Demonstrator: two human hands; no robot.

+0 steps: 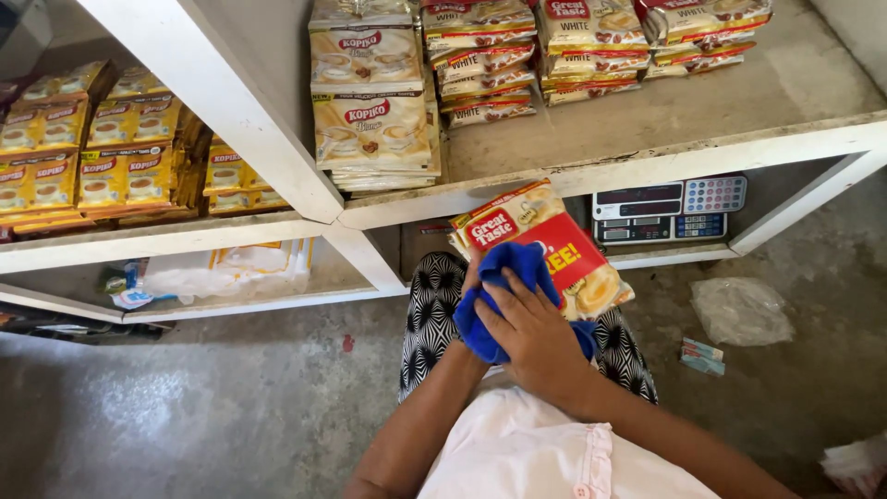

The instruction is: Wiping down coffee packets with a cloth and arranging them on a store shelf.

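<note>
Grip: right hand pressed flat over a blue cloth, fingers spread, rubbing it on a red-and-yellow sachet pack held above the lap, just below the white shelf's edge. Left hand hidden under cloth and pack — its hold cannot be told, probably supporting from beneath.

Risk: the glossy pack could slide off that support under the pressing and drop to the concrete floor.

Count: one cloth, one pack in hand; three stacks of white packs; one grey scale.
</note>
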